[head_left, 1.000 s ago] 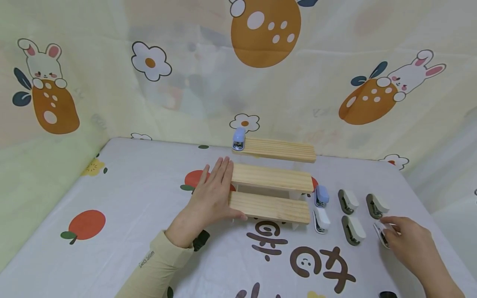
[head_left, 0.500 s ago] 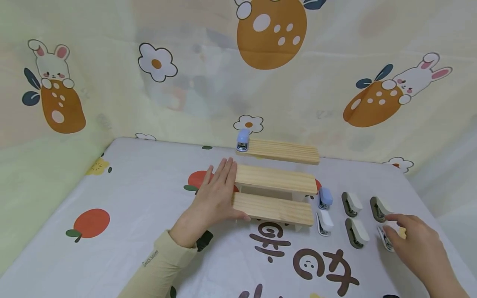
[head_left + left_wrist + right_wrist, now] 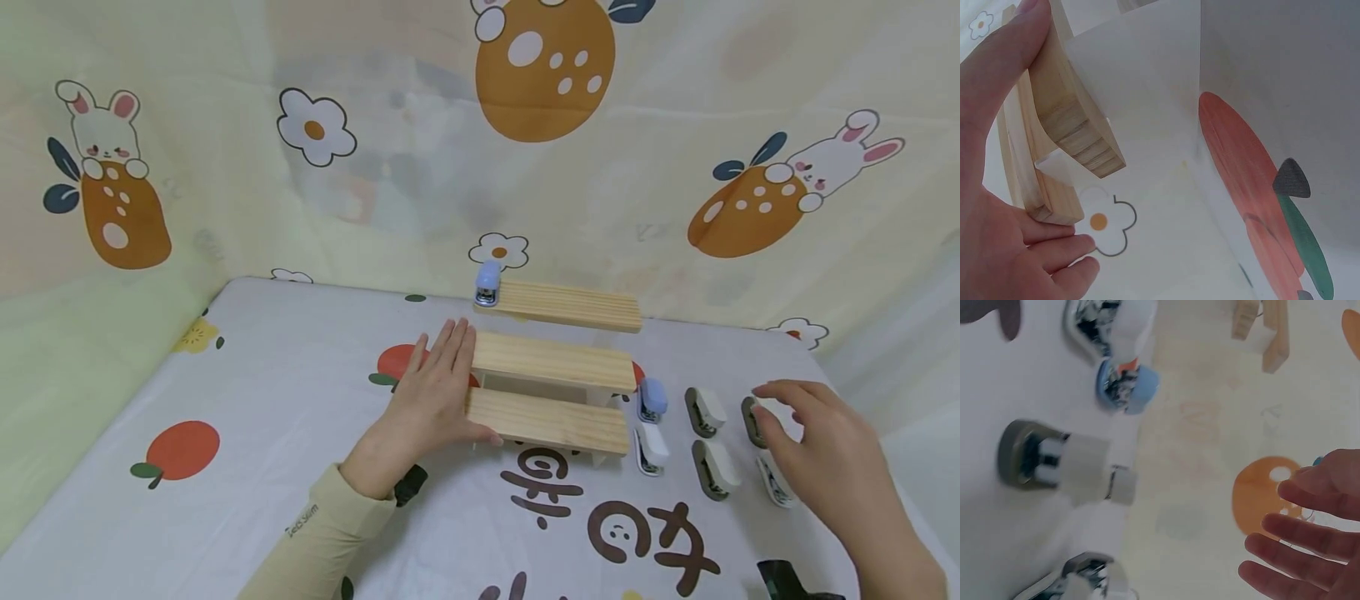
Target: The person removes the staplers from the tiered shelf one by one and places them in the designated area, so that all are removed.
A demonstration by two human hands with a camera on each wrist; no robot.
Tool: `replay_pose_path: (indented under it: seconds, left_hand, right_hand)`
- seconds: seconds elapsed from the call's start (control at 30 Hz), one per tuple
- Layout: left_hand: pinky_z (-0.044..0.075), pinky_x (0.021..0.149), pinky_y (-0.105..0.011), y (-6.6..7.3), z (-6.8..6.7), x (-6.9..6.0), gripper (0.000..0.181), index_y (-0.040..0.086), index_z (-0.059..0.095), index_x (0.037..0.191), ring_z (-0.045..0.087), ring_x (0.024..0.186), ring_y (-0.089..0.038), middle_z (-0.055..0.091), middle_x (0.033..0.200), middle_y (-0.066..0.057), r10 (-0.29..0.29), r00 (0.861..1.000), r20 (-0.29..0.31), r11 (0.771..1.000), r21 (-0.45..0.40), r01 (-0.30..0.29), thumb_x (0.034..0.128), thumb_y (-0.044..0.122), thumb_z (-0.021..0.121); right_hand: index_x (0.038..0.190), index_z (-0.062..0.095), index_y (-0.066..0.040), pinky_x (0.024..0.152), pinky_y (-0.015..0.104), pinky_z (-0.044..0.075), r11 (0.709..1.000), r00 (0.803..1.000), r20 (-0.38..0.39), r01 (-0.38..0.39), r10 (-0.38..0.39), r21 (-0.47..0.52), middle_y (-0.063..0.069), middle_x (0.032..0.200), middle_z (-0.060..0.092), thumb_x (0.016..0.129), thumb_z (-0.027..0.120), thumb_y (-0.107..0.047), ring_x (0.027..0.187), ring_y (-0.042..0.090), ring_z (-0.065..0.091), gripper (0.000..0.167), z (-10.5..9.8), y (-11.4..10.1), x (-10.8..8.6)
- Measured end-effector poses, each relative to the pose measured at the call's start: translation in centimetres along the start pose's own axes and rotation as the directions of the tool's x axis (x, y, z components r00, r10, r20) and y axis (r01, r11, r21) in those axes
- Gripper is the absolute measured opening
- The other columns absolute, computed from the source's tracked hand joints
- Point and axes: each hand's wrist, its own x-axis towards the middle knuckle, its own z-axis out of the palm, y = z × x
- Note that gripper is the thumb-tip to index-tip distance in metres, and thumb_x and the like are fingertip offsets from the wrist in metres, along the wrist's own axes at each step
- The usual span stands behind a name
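My left hand [image 3: 433,392] rests against the left ends of a stepped wooden stand, fingers straight, thumb at the front edge of the lowest board [image 3: 551,421]. Above that lie the middle board [image 3: 555,360] and the top board [image 3: 570,306], which bears a blue stapler [image 3: 487,283] at its left end. Over at the right, my right hand [image 3: 825,454] hovers with thumb and forefinger apart by a grey-based white stapler [image 3: 753,422], partly covering it in the head view. In the right wrist view its fingers [image 3: 1297,553] are spread and hold nothing.
Between stand and right hand sit a blue stapler [image 3: 652,400], a white stapler [image 3: 651,450] and two grey-based staplers, a rear one [image 3: 705,412] and a front one [image 3: 716,469]. Another white stapler [image 3: 774,481] lies beneath the right hand. A printed curtain [image 3: 405,192] rises behind the table.
My right hand has let go of the white stapler at the front right and moved back to the grey-based stapler behind it. The left hand stays at the stand.
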Motion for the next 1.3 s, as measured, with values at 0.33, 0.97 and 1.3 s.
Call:
replay_pose_path:
  seconds: [0.33, 0.97, 1.3]
  left_hand:
    - [0.009, 0.126, -0.051, -0.1, 0.1, 0.1, 0.144, -0.001, 0.012, 0.158, 0.011, 0.156, -0.028, 0.014, 0.166, -0.015, -0.002, 1.000, 0.005, 1.000, 0.005, 0.002, 0.0556, 0.072, 0.083]
    - [0.010, 0.126, -0.052, 0.0, 0.1, 0.1, 0.143, -0.001, 0.013, 0.158, 0.011, 0.155, -0.029, 0.015, 0.166, -0.016, -0.002, 1.000, 0.011, 1.000, 0.007, 0.002, 0.0565, 0.071, 0.083]
    - [0.009, 0.126, -0.051, -0.1, 0.2, 0.2, 0.143, -0.001, 0.013, 0.158, 0.011, 0.155, -0.028, 0.014, 0.166, -0.015, 0.000, 1.000, -0.005, 1.000, 0.012, 0.000, 0.0559, 0.072, 0.084]
  right_hand:
    - [0.111, 0.069, -0.003, 0.061, 0.014, 0.039, 0.994, 0.996, -0.053, 0.078, -0.074, 0.077, 0.022, 0.121, 0.061, 0.086, 0.070, -0.005, 0.091, 0.040, 0.060, 0.025, -0.7, -3.5, 1.7]
    - [0.115, 0.069, -0.001, 0.073, -0.002, 0.030, 0.969, 0.972, -0.138, 0.209, -0.191, 0.135, 0.019, 0.123, 0.062, 0.084, 0.073, -0.001, 0.095, 0.037, 0.061, 0.031, -0.1, -8.7, 4.1]
    - [0.117, 0.068, -0.001, 0.074, 0.014, 0.046, 0.959, 0.962, -0.143, 0.251, -0.232, 0.132, 0.018, 0.124, 0.062, 0.086, 0.072, -0.002, 0.097, 0.033, 0.063, 0.031, 0.0, -10.8, 5.2]
